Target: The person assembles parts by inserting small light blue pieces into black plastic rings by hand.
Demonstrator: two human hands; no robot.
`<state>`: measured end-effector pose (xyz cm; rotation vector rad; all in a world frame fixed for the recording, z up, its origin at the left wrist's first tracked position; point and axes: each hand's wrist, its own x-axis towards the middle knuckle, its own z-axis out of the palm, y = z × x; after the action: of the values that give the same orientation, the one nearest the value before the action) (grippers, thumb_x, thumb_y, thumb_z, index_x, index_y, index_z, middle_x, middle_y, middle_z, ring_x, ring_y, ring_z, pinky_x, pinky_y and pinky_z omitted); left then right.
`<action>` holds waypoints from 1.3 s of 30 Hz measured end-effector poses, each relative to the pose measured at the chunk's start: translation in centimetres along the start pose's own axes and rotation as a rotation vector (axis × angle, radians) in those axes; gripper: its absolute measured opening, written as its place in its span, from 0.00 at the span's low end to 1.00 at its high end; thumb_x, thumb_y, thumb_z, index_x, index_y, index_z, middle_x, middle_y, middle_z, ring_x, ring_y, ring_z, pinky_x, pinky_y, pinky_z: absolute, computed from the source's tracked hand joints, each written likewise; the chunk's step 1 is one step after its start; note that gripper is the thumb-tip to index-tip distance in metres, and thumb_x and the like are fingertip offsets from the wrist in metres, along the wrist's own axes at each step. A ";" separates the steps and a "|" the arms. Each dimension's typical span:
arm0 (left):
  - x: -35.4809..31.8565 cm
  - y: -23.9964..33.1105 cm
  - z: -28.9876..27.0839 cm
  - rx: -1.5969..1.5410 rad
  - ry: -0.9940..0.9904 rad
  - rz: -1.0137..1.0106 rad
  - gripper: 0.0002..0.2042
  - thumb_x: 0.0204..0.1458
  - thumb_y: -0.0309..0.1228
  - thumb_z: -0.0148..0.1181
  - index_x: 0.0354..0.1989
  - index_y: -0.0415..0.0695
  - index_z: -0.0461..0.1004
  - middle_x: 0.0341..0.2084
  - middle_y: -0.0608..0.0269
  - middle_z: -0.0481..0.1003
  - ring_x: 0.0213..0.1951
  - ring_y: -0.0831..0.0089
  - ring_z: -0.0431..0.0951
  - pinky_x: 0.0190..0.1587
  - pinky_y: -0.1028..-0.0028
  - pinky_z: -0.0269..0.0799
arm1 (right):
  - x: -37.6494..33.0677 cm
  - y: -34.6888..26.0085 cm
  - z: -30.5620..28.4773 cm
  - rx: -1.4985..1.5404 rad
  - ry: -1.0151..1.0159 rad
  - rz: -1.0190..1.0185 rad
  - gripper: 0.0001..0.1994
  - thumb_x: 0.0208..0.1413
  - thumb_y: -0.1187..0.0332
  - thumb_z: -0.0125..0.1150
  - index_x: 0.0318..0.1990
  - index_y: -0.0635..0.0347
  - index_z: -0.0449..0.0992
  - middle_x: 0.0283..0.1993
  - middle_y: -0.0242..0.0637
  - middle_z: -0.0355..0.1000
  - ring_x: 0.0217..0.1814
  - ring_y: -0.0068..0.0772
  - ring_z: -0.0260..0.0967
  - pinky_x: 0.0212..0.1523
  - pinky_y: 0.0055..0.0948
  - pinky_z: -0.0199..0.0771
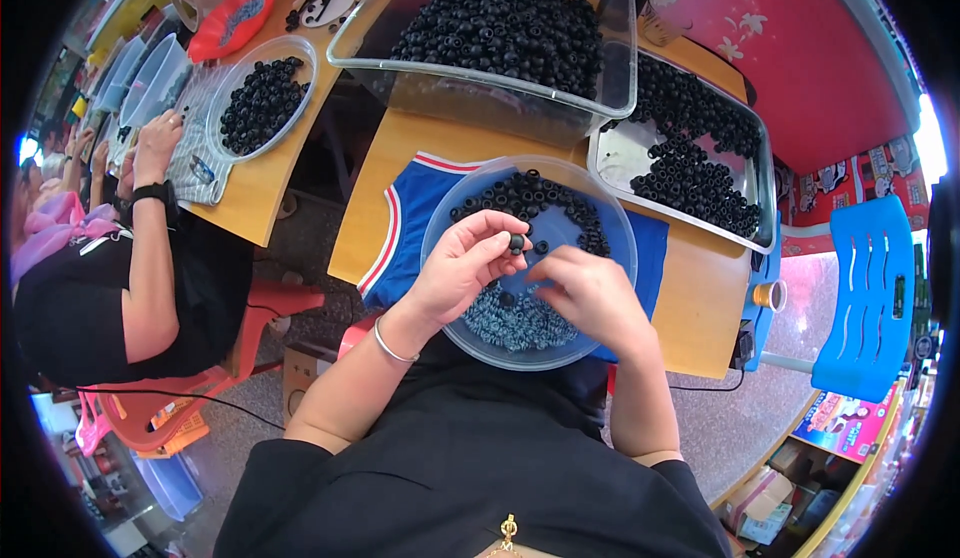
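Note:
A round translucent tub point(462, 336) sits before me, partly over the table's edge. Inside it, small black round pieces with holes point(525, 190) lie along the far side, and a heap of small grey coil-like pieces, apparently springs point(520, 326), fills the near side. My left hand point(462, 266) is raised over the tub, pinching one black round piece point(516, 244) between thumb and fingertips. Just right of it, my right hand point(597, 300) hovers above the grey pieces, its fingers bent together; anything between its fingertips is hidden.
A large clear bin point(470, 88) heaped with black pieces stands behind the tub. Right of it is a metal tray point(625, 158) with more. Blue cloth point(405, 223) lies beneath the tub. A co-worker's arm point(150, 288) is at the left table, near another round tub point(222, 108).

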<state>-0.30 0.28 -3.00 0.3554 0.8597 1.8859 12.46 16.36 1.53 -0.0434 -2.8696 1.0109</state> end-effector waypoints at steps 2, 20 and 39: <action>0.0 0.0 0.2 0.005 0.005 -0.001 0.09 0.62 0.27 0.50 0.48 0.40 0.71 0.39 0.62 0.75 0.40 0.79 0.76 0.45 0.79 0.73 | -0.2 -0.2 0.6 -0.100 -0.030 0.012 0.08 0.44 0.72 0.64 0.34 0.54 0.77 0.33 0.36 0.72 0.34 0.41 0.75 0.33 0.37 0.75; -0.2 0.0 1.0 0.215 -0.005 -0.072 0.09 0.59 0.28 0.56 0.46 0.42 0.69 0.35 0.71 0.70 0.31 0.89 0.65 0.31 0.88 0.61 | 0.6 -0.9 -0.6 0.262 0.254 0.002 0.09 0.45 0.76 0.67 0.35 0.60 0.76 0.31 0.36 0.73 0.28 0.30 0.73 0.28 0.27 0.72; -0.5 -0.4 1.1 0.481 -0.133 0.163 0.08 0.59 0.31 0.58 0.42 0.41 0.70 0.32 0.74 0.70 0.32 0.88 0.66 0.33 0.86 0.62 | 0.3 -0.7 -0.1 0.664 0.225 0.143 0.08 0.44 0.80 0.70 0.31 0.65 0.76 0.32 0.32 0.75 0.31 0.16 0.71 0.30 0.16 0.70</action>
<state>0.84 0.39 -2.51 0.8566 1.2201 1.7612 12.18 15.89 2.11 -0.2901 -2.2296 1.7972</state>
